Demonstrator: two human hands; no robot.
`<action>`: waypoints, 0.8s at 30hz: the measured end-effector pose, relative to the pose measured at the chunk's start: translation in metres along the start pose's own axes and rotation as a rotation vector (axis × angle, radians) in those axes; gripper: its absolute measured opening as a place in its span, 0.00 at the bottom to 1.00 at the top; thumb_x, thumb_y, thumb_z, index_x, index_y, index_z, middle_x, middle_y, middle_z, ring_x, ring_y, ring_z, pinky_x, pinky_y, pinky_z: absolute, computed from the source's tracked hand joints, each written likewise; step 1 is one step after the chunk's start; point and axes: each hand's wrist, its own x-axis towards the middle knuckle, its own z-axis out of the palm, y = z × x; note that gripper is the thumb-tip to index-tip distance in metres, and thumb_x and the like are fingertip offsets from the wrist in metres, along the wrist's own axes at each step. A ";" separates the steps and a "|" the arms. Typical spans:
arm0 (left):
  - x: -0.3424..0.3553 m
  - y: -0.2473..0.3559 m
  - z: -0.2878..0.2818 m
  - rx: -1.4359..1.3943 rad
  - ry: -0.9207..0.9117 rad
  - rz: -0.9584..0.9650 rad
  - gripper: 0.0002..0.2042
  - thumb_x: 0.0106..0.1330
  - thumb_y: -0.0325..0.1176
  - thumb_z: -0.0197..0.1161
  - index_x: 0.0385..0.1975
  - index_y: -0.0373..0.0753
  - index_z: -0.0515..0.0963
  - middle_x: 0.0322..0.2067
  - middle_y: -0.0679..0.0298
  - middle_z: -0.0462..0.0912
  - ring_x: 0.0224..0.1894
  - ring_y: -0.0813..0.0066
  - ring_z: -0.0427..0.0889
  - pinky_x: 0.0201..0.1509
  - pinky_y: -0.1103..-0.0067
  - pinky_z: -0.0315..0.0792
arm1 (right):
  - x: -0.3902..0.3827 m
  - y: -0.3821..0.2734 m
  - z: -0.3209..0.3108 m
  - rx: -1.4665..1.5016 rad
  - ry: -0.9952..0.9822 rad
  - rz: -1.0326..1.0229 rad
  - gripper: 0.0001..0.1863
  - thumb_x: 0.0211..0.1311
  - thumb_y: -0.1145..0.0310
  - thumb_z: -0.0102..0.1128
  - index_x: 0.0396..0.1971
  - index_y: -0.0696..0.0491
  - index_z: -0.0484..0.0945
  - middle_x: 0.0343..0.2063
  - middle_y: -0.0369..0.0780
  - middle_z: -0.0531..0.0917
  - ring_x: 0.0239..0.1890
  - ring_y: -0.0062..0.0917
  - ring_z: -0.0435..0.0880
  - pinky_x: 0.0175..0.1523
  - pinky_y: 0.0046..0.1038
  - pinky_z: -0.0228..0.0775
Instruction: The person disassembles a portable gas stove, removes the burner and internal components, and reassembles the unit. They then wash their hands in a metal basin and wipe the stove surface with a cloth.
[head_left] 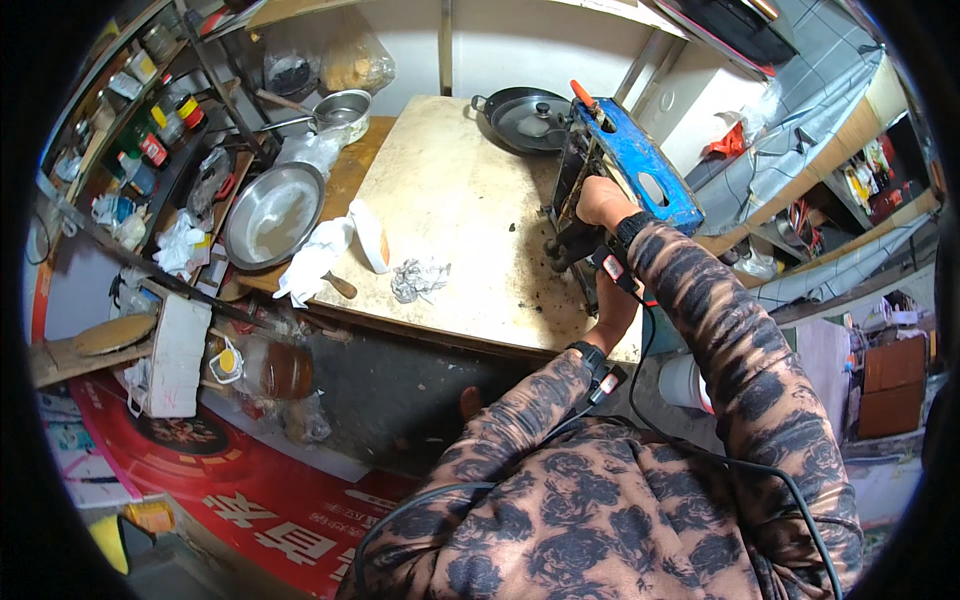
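A blue metal gas stove (655,165) with round openings stands tipped on its side at the right of the table, its dark, sooty inside turned left. My right hand (603,203) is closed at the upper part of that inside; what its fingers hold is hidden. Lower down, my left hand (615,303) grips the near end of the stove, with its fingertips partly hidden. An orange handle-like piece (583,94) sticks up at the far end. Black crumbs lie on the board (440,180) beside the stove.
A lidded black pan (530,122) stands behind the stove. Crumpled foil (420,280), a white cloth (320,255) and a steel basin (274,215) lie to the left, near a saucepan (342,112). Shelves with bottles line the left; a cable hangs by my right arm.
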 end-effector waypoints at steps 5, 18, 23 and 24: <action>0.009 0.007 -0.029 0.087 -0.190 0.073 0.09 0.59 0.29 0.64 0.38 0.35 0.79 0.34 0.50 0.84 0.41 0.45 0.83 0.43 0.61 0.76 | -0.002 -0.005 0.001 0.001 0.000 0.013 0.15 0.50 0.70 0.62 0.36 0.61 0.87 0.42 0.57 0.85 0.51 0.49 0.84 0.53 0.40 0.78; 0.031 0.001 -0.054 0.017 -0.474 0.011 0.15 0.63 0.28 0.64 0.50 0.39 0.79 0.44 0.48 0.85 0.52 0.43 0.81 0.52 0.60 0.76 | 0.002 -0.011 -0.006 0.044 0.015 0.131 0.16 0.52 0.70 0.63 0.40 0.59 0.88 0.46 0.56 0.85 0.54 0.49 0.84 0.55 0.40 0.78; 0.034 0.001 -0.053 0.054 -0.500 0.009 0.14 0.62 0.25 0.61 0.49 0.39 0.80 0.44 0.47 0.85 0.53 0.43 0.81 0.52 0.62 0.76 | -0.002 -0.010 -0.008 0.052 0.014 0.128 0.15 0.53 0.70 0.62 0.40 0.59 0.87 0.46 0.55 0.85 0.54 0.48 0.84 0.55 0.39 0.78; 0.033 -0.001 -0.052 0.039 -0.486 0.030 0.14 0.62 0.25 0.61 0.49 0.38 0.80 0.44 0.47 0.85 0.53 0.43 0.81 0.52 0.62 0.76 | -0.002 -0.010 -0.009 0.049 0.011 0.133 0.15 0.53 0.70 0.62 0.40 0.59 0.87 0.46 0.55 0.85 0.54 0.48 0.84 0.55 0.39 0.78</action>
